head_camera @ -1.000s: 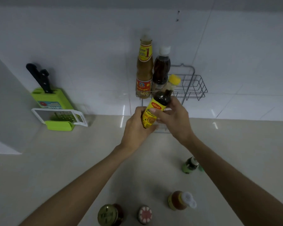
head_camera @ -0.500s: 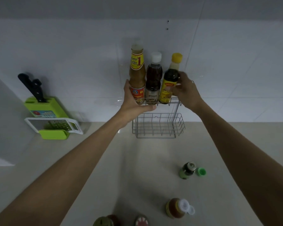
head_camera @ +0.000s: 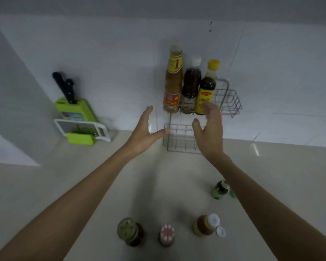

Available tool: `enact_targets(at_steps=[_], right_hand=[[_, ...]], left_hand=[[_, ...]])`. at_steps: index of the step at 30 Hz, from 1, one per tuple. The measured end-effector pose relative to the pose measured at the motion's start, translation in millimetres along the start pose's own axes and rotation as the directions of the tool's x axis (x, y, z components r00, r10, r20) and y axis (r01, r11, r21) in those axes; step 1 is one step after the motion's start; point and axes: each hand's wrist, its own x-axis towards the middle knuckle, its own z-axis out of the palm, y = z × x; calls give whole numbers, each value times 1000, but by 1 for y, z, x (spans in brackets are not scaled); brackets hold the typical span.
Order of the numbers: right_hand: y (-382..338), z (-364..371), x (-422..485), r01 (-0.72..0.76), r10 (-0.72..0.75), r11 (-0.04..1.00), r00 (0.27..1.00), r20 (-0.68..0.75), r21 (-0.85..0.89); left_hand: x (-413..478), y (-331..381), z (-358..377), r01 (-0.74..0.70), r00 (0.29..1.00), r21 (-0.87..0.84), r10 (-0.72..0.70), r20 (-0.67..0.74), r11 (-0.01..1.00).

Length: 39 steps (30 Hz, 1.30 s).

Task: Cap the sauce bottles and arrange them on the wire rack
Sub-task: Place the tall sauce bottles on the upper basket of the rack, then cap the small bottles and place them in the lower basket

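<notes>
Three capped bottles stand side by side on the upper tier of the wire rack (head_camera: 231,98): a tall tan sauce bottle (head_camera: 174,81), a dark bottle with a white cap (head_camera: 191,85), and a dark yellow-capped bottle (head_camera: 207,87). My left hand (head_camera: 146,132) is open, below and left of the bottles. My right hand (head_camera: 210,132) is open just in front of the yellow-capped bottle, holding nothing. On the counter near me are a small green bottle (head_camera: 220,189) with its green cap (head_camera: 233,194) beside it, and an orange sauce bottle (head_camera: 204,226) with its flip cap open.
The rack's lower tier (head_camera: 177,142) sits against the wall. A green knife block (head_camera: 74,108) and a grater (head_camera: 83,131) stand at the left. Two jars, one with a green lid (head_camera: 129,232) and one with a pink lid (head_camera: 167,235), stand at the near edge.
My right hand set the yellow-capped bottle on the upper tier and let go. Both hands have drawn back from the bottles and opened.
</notes>
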Motion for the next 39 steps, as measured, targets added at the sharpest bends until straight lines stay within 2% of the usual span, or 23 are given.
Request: enact_targets(at_steps=[1, 3, 4, 5, 7, 9, 10, 11, 12, 14, 16, 18, 22, 24, 26, 28, 29, 31, 33, 35, 36, 37, 39], right_hand=[[-9, 0, -14, 38, -38, 999, 966, 256, 6], [-29, 4, -44, 158, -132, 987, 692, 710, 29], [-41, 10, -60, 259, -195, 964, 542, 817, 58], [-54, 16, -75, 341, -239, 936, 424, 874, 90], [-84, 26, -105, 438, -247, 892, 267, 932, 111], [-107, 34, -131, 573, -223, 814, 168, 960, 89], [-114, 38, -142, 674, -230, 735, 147, 962, 72], [-119, 41, -152, 759, -243, 649, 140, 960, 54], [-121, 45, -160, 818, -258, 574, 140, 956, 35], [-119, 52, -173, 877, -264, 480, 172, 949, -26], [-115, 55, -180, 898, -276, 432, 219, 936, -82], [-112, 52, -176, 893, -300, 435, 264, 917, -114], [-116, 35, -144, 868, -367, 495, 253, 895, -43], [-122, 23, -121, 890, -415, 456, 212, 885, 0], [-128, 9, -99, 910, -457, 413, 167, 874, 42], [-126, 0, -84, 928, -475, 371, 165, 864, 27], [-124, -3, -81, 931, -470, 364, 210, 857, -28], [-122, -2, -84, 868, -418, 441, 423, 804, -227], [-124, 6, -90, 734, -287, 537, 622, 729, -416], [-126, 8, -81, 614, -180, 659, 689, 701, -434], [-128, 3, -73, 603, -174, 699, 665, 726, -385], [-128, -4, -66, 665, -252, 689, 593, 765, -288], [-132, -18, -58, 870, -468, 484, 351, 811, -97]], left_hand=[[-18, -17, -10, 31, 1000, -46, -31, 0, 998], [-63, -53, -29, 156, 987, -175, -147, 60, 972], [-88, -72, -39, 225, 971, -186, -205, 121, 956], [-114, -89, -49, 284, 947, -142, -255, 197, 948], [-164, -113, -65, 325, 860, 161, -362, 360, 932], [-207, -124, -65, 308, 711, 435, -509, 485, 846], [-223, -125, -58, 306, 681, 447, -522, 514, 840], [-236, -122, -43, 316, 719, 383, -482, 500, 868], [-245, -120, -25, 327, 803, 269, -416, 426, 906], [-251, -118, 12, 325, 935, 46, -328, 132, 945], [-245, -119, 42, 326, 933, -88, -335, -128, 941], [-236, -117, 56, 301, 913, -191, -340, -225, 934], [-212, -96, 37, 267, 936, -229, -308, -170, 936], [-196, -80, 14, 199, 980, -155, -200, 7, 968], [-178, -61, -6, 143, 967, -78, -123, 223, 987], [-164, -47, -14, 132, 946, -11, -122, 300, 991], [-161, -39, -11, 145, 960, 16, -145, 240, 989], [-157, -26, 7, 197, 979, 83, -191, -76, 977], [-151, -16, 24, 236, 936, 113, -195, -292, 965], [-141, -14, 25, 183, 967, 6, -179, -181, 983], [-137, -12, 20, 147, 989, -50, -149, -22, 988], [-135, -10, 13, 119, 982, -84, -104, 159, 989], [-129, -5, 2, 73, 907, -55, -43, 418, 996]])
